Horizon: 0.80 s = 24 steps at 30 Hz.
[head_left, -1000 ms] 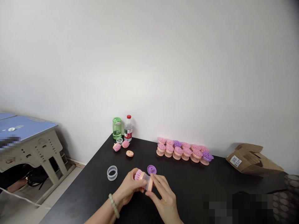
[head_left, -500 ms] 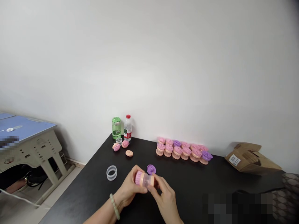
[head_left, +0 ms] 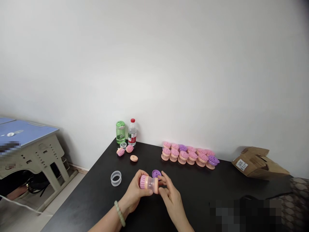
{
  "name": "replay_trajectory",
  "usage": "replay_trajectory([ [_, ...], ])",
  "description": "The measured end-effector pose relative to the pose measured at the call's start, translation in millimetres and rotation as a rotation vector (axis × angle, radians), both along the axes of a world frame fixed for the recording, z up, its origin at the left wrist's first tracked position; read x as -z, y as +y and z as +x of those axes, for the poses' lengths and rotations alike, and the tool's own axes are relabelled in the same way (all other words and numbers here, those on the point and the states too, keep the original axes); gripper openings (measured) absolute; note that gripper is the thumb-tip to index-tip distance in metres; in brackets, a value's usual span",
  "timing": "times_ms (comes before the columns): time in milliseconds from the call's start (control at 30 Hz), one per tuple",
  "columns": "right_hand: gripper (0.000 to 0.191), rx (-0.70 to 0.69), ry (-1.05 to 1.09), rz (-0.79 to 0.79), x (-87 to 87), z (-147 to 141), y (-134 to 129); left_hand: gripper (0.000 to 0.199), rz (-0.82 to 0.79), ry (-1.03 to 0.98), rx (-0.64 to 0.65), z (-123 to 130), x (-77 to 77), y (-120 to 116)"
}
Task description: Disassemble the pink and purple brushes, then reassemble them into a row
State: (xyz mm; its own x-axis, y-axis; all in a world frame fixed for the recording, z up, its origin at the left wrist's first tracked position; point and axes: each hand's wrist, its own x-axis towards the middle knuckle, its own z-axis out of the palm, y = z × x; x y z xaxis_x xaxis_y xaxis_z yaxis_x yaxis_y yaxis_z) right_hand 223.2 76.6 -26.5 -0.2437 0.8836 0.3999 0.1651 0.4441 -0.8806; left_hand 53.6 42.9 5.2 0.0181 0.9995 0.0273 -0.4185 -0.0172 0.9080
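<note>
A pink bristle brush (head_left: 151, 184) with a clear middle and a peach base lies sideways in my left hand (head_left: 136, 190), whose fingers wrap round the bristle end. My right hand (head_left: 169, 191) is at the base end, thumb and fingers parted, fingertips beside the peach base; whether they touch it is hard to tell. Just behind the hands lies a purple disc (head_left: 156, 173), partly covered by my right fingers. To the left, a clear ring (head_left: 116, 178) sits on the black table (head_left: 96, 196). A peach disc (head_left: 134, 158) lies farther back.
Two rows of assembled brushes (head_left: 183, 156) stand near the wall. At the back left are two brush heads (head_left: 129, 148), a clear cup (head_left: 123, 145), a green bottle (head_left: 120, 132) and a water bottle (head_left: 132, 133). A paper bag (head_left: 259, 164) sits at the right.
My right hand has loosened from the peach base and its fingers have spread. The brush has turned slightly, while my left hand still holds it.
</note>
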Motion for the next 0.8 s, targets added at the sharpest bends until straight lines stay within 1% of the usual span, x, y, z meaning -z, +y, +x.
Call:
replay_trajectory([
  [67,0.058,-0.033,-0.019,0.11,-0.5,0.8,0.3,0.058,0.001,-0.011,-0.002,-2.4,-0.8,0.6],
  [133,0.055,-0.038,-0.058,0.193,-0.5,-0.1,-0.1,0.058,0.025,0.012,-0.016,-4.2,-0.2,1.2],
  [233,0.044,0.004,-0.089,0.231,0.3,-1.9,-0.1,0.057,0.064,0.098,-0.046,-5.1,1.8,1.5],
  [333,0.035,0.004,-0.084,0.19,0.9,-1.8,1.5,0.056,0.092,0.147,-0.031,-4.7,3.2,1.1],
  [400,0.033,-0.014,-0.078,0.158,0.8,-1.3,2.2,0.056,0.105,0.169,-0.024,-4.7,3.5,1.0],
  [533,0.035,-0.033,-0.035,0.07,-1.9,-2.6,0.3,0.055,0.137,0.278,-0.055,-6.9,3.5,2.3],
  [600,0.036,-0.044,-0.003,-0.015,-4.8,-4.3,-1.6,0.052,0.155,0.359,-0.072,-8.6,3.4,3.3],
  [700,0.039,-0.096,0.063,-0.133,-8.3,-6.9,-3.4,0.047,0.165,0.472,-0.094,-10.0,2.8,4.1],
  [800,0.043,-0.139,0.104,-0.191,-5.2,-8.3,-2.1,0.044,0.166,0.559,-0.137,-8.9,1.5,4.0],
])
